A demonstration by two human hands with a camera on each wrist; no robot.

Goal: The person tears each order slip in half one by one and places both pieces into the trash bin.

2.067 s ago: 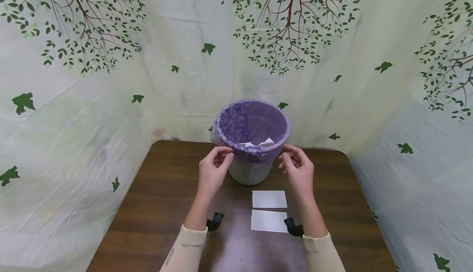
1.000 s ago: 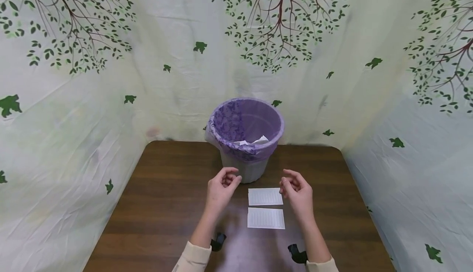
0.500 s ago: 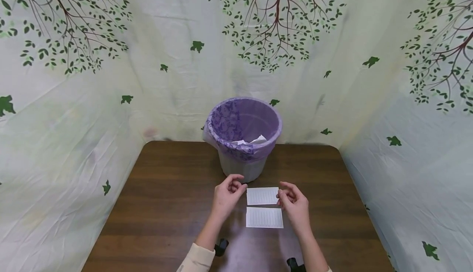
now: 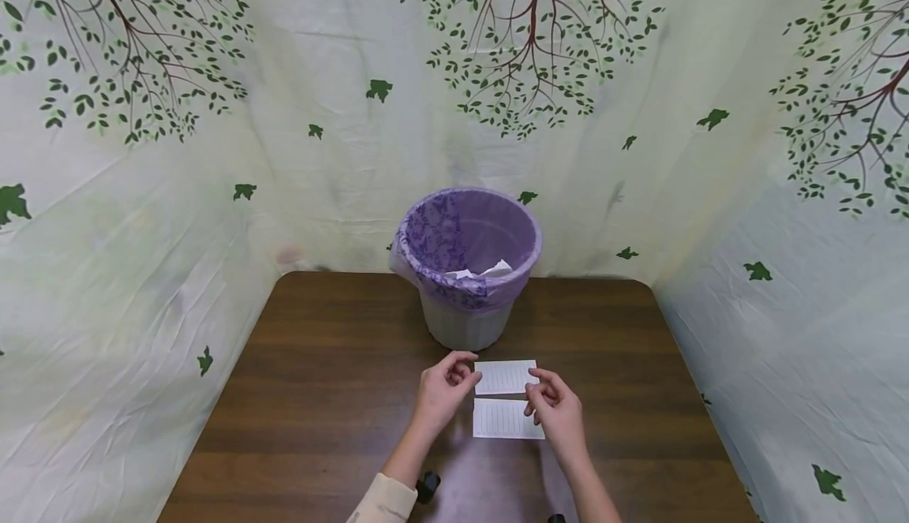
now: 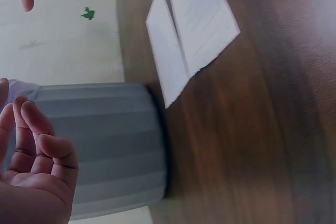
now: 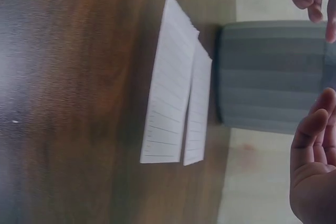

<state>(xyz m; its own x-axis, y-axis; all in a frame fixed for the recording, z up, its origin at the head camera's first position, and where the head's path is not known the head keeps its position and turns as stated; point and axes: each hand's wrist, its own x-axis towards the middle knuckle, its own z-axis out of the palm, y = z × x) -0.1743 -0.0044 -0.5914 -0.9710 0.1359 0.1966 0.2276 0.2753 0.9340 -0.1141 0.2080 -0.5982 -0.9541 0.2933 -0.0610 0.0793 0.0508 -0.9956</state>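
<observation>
Two lined white paper pieces lie flat on the wooden table, the far piece [image 4: 503,378] just behind the near piece [image 4: 503,419]. My left hand [image 4: 439,398] hovers by their left side, fingers loosely bent and holding nothing. Over their right edges in the head view is my right hand [image 4: 558,414], its fingers also loosely bent around nothing. Both wrist views show the hands raised above the tabletop, apart from the paper. Behind them stands a grey trash bin [image 4: 465,324] with a purple bag [image 4: 476,296] folded over its rim.
White paper scraps [image 4: 490,270] show inside the bin. The brown table [image 4: 319,365] ends at a back edge against a white curtain [image 4: 341,215] printed with trees and leaves. Similar curtain hangs along both sides.
Both hands have left the bin's rim and come down toward the paper pieces, drawing closer together. The bin and the paper stay put; the head view has shifted slightly.
</observation>
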